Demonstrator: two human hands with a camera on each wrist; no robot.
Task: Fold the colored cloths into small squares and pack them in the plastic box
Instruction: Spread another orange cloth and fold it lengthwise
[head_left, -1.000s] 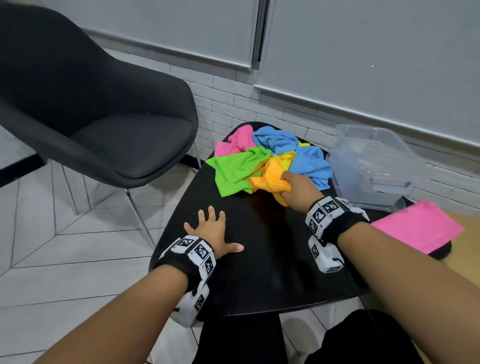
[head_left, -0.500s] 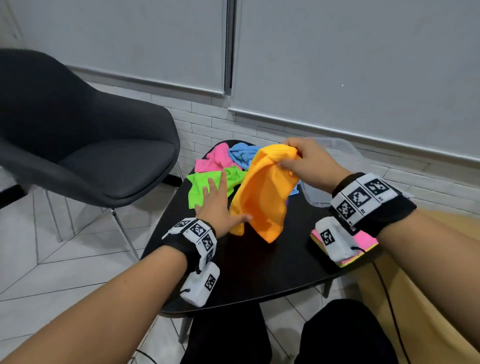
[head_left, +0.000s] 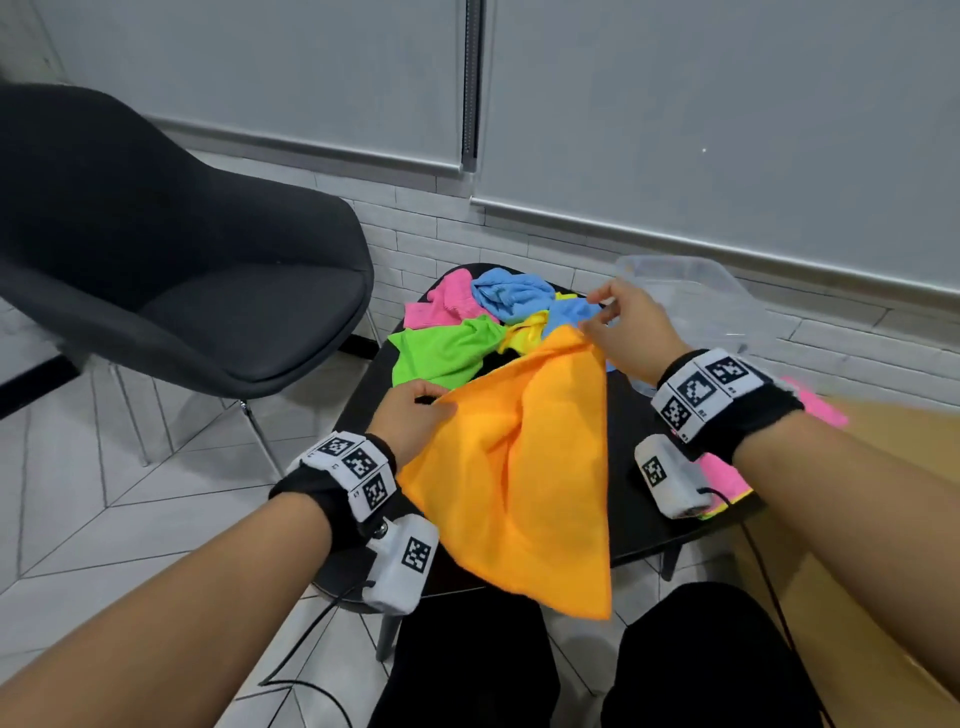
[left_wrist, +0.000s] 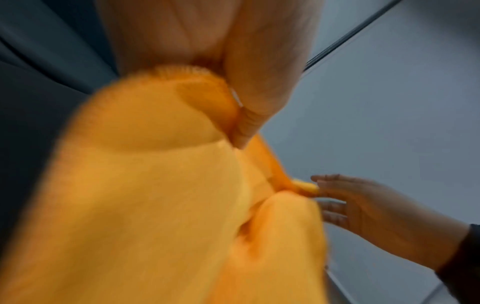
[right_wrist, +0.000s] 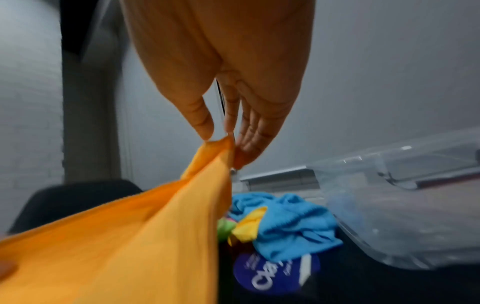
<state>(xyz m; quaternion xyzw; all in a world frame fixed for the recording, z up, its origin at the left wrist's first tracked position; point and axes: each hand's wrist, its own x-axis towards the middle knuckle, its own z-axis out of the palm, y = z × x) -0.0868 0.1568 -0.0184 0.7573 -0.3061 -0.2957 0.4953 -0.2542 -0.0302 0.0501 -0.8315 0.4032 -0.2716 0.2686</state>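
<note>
Two hands hold one orange cloth (head_left: 524, 467) up over the black table (head_left: 628, 499), and I read it as spread between them. My right hand (head_left: 631, 332) pinches the cloth's far top corner, thumb and forefinger together on the fabric, the other fingers (right_wrist: 255, 131) straight and loose beside it. My left hand (head_left: 410, 421) grips the near left corner, with its fingers curled into the fabric; the left wrist view is blurred, though the thumb (left_wrist: 259, 98) shows pressed on the hem. From those two corners the cloth hangs down past the table's near edge.

Behind it on the table lies the unfolded heap: a green cloth (head_left: 441, 353), a pink cloth (head_left: 441, 306), blue cloths (head_left: 514, 293) and a yellow cloth (head_left: 527, 332), touching one another. To the right of the heap stands the clear plastic box (head_left: 696, 301). A pink folded cloth (head_left: 727, 478) lies at the table's right edge, below my right wrist. A black chair (head_left: 182, 270) stands to the left.
</note>
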